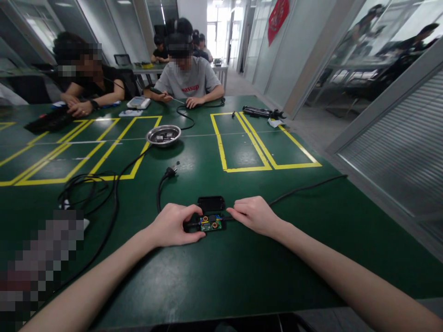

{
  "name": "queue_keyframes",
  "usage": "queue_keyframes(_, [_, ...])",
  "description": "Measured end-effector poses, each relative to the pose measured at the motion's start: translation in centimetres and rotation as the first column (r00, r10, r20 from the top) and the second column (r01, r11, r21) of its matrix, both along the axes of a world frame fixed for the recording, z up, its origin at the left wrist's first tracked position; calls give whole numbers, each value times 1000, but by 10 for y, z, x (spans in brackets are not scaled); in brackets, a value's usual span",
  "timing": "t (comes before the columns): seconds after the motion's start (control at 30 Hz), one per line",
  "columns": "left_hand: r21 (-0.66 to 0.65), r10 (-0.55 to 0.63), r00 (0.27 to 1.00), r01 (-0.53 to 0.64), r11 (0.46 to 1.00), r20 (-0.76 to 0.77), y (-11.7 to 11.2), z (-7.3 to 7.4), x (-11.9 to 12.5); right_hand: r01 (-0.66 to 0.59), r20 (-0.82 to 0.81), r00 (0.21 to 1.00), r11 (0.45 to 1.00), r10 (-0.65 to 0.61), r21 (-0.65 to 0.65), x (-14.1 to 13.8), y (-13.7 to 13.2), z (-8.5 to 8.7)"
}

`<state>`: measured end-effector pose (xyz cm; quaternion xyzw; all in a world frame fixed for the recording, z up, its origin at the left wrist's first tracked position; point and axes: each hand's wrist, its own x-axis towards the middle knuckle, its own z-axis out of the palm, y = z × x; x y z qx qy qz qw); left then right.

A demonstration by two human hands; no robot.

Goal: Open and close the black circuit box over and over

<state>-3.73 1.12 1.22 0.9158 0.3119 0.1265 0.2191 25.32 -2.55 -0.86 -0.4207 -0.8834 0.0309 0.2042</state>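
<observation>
A small green circuit board (210,224) with two copper coils and coloured wires sits on the table, in what looks like a black lower case. My left hand (173,226) curls round its left end, thumb and fingers on opposite sides. Just behind the board lies a separate black cover (211,203), its hollow side showing. To the right, my right hand (254,216) is closed on the black cable (308,187) that enters the board's right end; the exact grip is partly hidden. Another cable runs from the left side to a black plug (170,172).
A metal bowl (163,136) with metal parts stands ahead. Coiled black cable (90,189) lies at left, near a blurred-out object (44,258). Yellow tape marks the green table (270,276). A black tool-like object (263,112) lies far right. Two people (188,76) work opposite.
</observation>
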Motion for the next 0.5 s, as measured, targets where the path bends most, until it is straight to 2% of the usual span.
queue_keyframes(0.1, [17,-32,999,31,999,13,0,2,-2,-22,58,998,999,25,-48,-1,-1,4])
queue_keyframes(0.2, [33,-50,999,49,998,21,2,4,-3,8,104,995,998,-1,-63,-2,-2,9])
queue_keyframes(0.37, [101,122,992,-119,988,-31,3,0,3,75,110,991,997,-71,-33,-6,-5,11])
queue_keyframes(0.5, [139,205,976,-193,971,-73,1,-3,9,110,107,988,994,-111,13,-15,-7,5])
